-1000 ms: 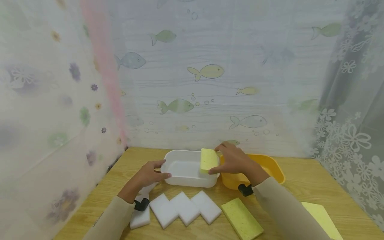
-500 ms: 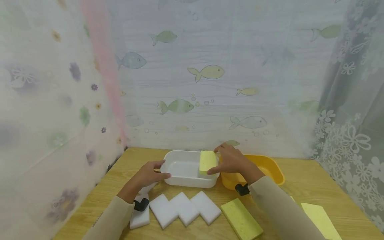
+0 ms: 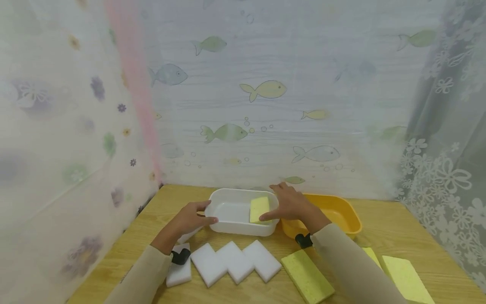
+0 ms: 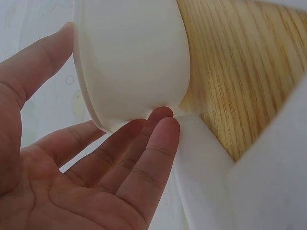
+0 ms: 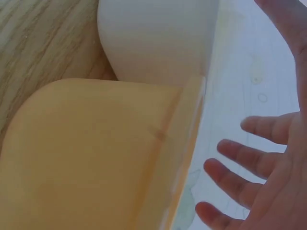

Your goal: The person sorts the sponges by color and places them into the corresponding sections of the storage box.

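A white plastic basin (image 3: pixel 228 228) stands at the back of the table. My left hand (image 3: pixel 191 220) holds its left end, thumb on one side and fingertips against the other; the left wrist view shows this hand (image 4: pixel 91 177) touching the basin's rim and wall (image 4: pixel 134 62). Inside the basin, at its right end, lies a yellow sponge (image 3: pixel 259 209). Over that end hovers my right hand (image 3: pixel 294 207), fingers spread. In the right wrist view the hand (image 5: pixel 273 177) has nothing between its fingers, beside the orange basin (image 5: pixel 86 153).
The orange basin (image 3: pixel 351 211) stands right of the white one. Several white sponges (image 3: pixel 234 261) lie in a row in front. Yellow sponges (image 3: pixel 307 276) lie at the front right, partly behind my right sleeve (image 3: pixel 353 261). A fish-patterned curtain (image 3: pixel 265 126) hangs behind.
My right hand has lowered the yellow sponge into the white basin and let go of it, its fingers now spread. My left hand has stayed at the basin's left end.
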Demonstrator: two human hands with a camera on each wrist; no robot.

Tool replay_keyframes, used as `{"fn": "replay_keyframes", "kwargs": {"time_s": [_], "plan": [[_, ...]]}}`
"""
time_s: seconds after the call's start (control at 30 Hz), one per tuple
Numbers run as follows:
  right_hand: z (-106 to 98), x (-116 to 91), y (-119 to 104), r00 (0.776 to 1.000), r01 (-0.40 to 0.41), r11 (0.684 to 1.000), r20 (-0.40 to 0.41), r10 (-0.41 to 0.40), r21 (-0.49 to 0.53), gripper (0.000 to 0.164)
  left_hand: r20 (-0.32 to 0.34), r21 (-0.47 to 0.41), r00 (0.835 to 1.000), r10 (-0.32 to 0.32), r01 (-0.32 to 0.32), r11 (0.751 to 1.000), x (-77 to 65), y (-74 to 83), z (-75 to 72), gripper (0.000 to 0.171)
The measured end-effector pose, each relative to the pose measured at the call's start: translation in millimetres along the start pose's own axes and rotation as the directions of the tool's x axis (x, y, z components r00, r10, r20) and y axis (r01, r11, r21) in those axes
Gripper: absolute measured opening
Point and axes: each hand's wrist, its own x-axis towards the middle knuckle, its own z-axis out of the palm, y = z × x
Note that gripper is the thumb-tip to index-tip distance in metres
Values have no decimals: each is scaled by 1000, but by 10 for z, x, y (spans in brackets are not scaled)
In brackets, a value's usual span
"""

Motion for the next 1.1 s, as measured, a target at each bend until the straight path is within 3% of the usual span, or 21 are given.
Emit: {"fn": "replay_keyframes", "kwargs": {"time_s": [0.1, 0.33, 0.77, 1.1], "plan": [[20, -24, 13, 1000, 5, 1000, 20, -5, 2, 127, 10, 0, 1000, 8, -8, 1000, -18, 3, -9, 92], [-11, -85, 37, 994, 103, 995, -23, -103, 3, 114, 20, -6, 1000, 9, -9, 1000, -37, 21, -28, 89], [-104, -470, 112, 975, 206, 961, -116, -187, 184, 102, 27, -14, 1000, 6, -6, 1000, -41, 25, -1, 90], [-104, -888, 222, 908, 387, 897, -260, -329, 212, 95, 30, -24, 999, 21, -21, 999, -54, 66, -17, 89]]}}
